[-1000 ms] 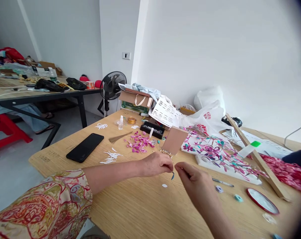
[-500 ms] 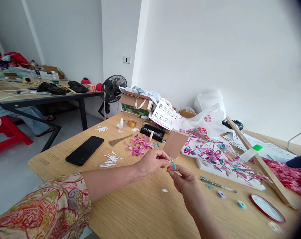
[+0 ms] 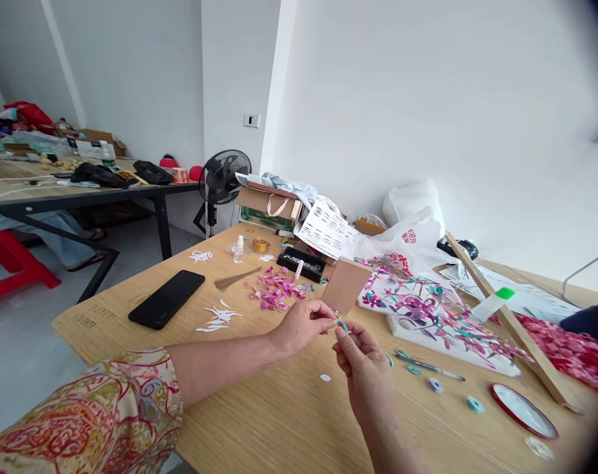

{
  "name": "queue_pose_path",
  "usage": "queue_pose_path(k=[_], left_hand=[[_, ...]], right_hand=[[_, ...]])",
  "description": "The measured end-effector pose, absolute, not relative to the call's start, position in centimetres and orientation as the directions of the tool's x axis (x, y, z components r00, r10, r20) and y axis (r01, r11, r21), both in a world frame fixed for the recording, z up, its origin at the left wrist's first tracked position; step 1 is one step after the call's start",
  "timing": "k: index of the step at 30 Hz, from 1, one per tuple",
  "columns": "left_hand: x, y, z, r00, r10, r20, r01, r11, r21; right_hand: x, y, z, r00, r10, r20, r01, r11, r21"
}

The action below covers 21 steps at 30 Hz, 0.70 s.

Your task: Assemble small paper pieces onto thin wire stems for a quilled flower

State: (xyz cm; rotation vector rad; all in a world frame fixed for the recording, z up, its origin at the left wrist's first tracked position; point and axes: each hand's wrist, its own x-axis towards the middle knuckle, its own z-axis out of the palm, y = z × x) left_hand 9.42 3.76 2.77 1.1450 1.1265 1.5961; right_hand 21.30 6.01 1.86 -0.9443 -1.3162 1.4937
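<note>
So both hands, left (image 3: 299, 326) and right (image 3: 363, 359), are pinched nearly closed on one little blue piece (image 3: 343, 326), one black phone (image 3: 167, 299) left of it.

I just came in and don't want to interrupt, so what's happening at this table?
Someone is working with both bare hands close together over the table. The left hand and the right hand pinch a small blue piece between them, just in front of an upright tan board. Pink petal-like pieces and white slivers lie loose beyond the left forearm, and stems of purple and teal flowers lie to the right on white padding.
</note>
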Motion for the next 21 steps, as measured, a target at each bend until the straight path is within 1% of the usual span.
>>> queue_pose_path(k=[4,7,14,18,21], left_hand=[[9.6,4.0,2.2,-0.199,0.954,0.223,-0.116,-0.248,0.962],[9.7,4.1,1.8,-0.179,0.962,0.208,-0.112,-0.229,0.967],[9.7,4.0,1.8,-0.076,0.993,0.09,-0.096,-0.097,0.991],[8.9,4.0,1.2,-0.02,1.0,0.015,0.008,-0.014,1.0],[7.9,4.1,0.0,-0.016,1.0,0.018,0.103,-0.016,0.995]], right_hand=[[21.0,6.2,1.4,-0.222,0.974,0.044,-0.141,0.013,-0.99],[21.1,6.4,1.0,-0.188,0.981,0.049,-0.14,0.022,-0.99],[21.8,6.7,0.9,-0.154,0.986,0.071,-0.186,0.041,-0.982],[22.1,7.0,1.2,-0.117,0.99,0.077,-0.213,0.05,-0.976],[22.4,7.2,1.3,-0.082,0.994,0.072,-0.213,0.053,-0.976]])
